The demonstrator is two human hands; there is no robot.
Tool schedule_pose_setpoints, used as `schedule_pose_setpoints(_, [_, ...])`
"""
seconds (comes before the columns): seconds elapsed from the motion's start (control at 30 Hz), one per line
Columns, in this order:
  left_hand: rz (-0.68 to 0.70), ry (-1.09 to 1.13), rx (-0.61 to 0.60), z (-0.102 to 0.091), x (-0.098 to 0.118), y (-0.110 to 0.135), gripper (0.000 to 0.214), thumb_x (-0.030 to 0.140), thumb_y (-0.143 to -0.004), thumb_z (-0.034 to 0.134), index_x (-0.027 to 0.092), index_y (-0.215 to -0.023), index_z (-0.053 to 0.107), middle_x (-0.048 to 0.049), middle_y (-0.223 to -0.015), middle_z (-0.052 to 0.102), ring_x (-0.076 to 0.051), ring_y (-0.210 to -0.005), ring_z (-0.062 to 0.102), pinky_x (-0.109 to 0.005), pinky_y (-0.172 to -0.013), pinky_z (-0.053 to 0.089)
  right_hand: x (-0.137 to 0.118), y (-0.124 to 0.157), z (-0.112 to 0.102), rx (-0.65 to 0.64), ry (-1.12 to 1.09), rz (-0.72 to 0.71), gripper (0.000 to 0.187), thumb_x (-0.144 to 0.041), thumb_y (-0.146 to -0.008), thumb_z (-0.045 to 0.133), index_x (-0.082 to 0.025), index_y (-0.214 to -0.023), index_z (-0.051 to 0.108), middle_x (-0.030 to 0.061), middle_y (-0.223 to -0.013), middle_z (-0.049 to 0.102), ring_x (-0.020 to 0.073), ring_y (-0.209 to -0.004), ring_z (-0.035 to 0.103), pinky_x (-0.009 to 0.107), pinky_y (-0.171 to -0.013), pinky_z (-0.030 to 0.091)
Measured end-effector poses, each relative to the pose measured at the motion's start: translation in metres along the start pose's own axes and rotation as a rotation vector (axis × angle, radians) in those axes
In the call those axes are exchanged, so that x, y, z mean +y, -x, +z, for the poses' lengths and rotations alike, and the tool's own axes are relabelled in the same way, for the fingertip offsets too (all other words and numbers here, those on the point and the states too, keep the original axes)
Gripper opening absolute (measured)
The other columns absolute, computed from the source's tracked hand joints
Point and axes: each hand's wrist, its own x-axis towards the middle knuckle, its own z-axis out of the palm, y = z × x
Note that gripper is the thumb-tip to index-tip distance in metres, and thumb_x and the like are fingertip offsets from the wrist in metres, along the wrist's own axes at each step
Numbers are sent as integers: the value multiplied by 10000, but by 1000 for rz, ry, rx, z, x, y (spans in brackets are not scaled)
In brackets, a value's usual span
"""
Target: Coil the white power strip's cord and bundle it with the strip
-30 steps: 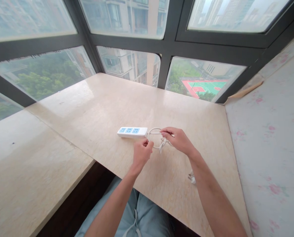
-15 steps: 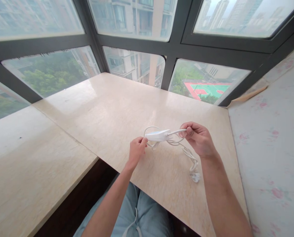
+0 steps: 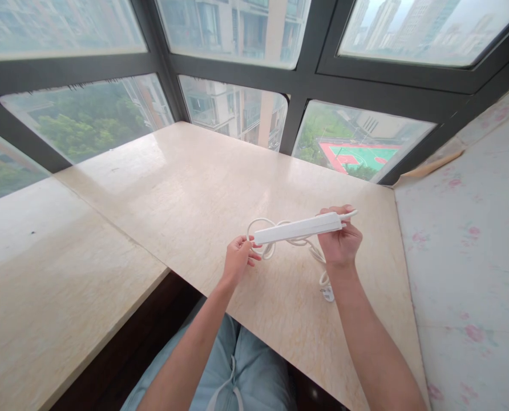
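Observation:
A long white power strip (image 3: 297, 228) is held above the stone sill, its narrow side towards me and its right end slightly higher. My right hand (image 3: 341, 242) grips the right end, where the thick white cord (image 3: 348, 215) comes out. At the left end, my left hand (image 3: 238, 258) pinches the strip between thumb and fingers, beside a loop of cord. The rest of the cord hangs in loose coils behind and below the strip. Its white plug (image 3: 327, 293) is by my right wrist. The strip's socket face is hidden from view.
The cream stone sill (image 3: 186, 194) runs back to dark window frames (image 3: 237, 74), with a seam on the left. A floral-papered wall (image 3: 472, 257) bounds the right side. My legs (image 3: 254, 371) are at the sill's front edge, beside a dark gap.
My right hand has moved from the cord onto the strip's right end. The strip has turned so its long side shows, and the plug has shifted left and slightly up.

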Motion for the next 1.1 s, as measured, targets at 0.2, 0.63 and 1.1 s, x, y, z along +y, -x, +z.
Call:
schedule_pose_setpoints(0.2, [8,222,-18,-3,4,-10,233,323,-729,649,132,-854,605,-91,-805,726,-141,-639,663,-201,-501,473,8,6,-4,-36,222,-145,140,-332,-750,628,-302,-688,507,-36,-585,266,156,-503,260,313,-501,387])
schedule_pose_setpoints(0.63, [-30,304,-60,1,4,-14,338,412,-780,663,161,-950,514,-79,-875,692,-158,-598,672,-297,-570,548,13,2,5,-55,-31,-18,165,-175,-706,662,-300,-695,556,-37,-625,383,146,-571,392,329,-661,448])
schedule_pose_setpoints(1.1, [8,361,-50,-14,8,5,582,287,-668,776,172,-1152,474,-57,-1015,620,-132,-699,653,-313,-707,526,42,2,-11,-46,-10,67,151,-299,-688,693,-299,-714,544,-43,-639,375,150,-608,419,348,-749,467])
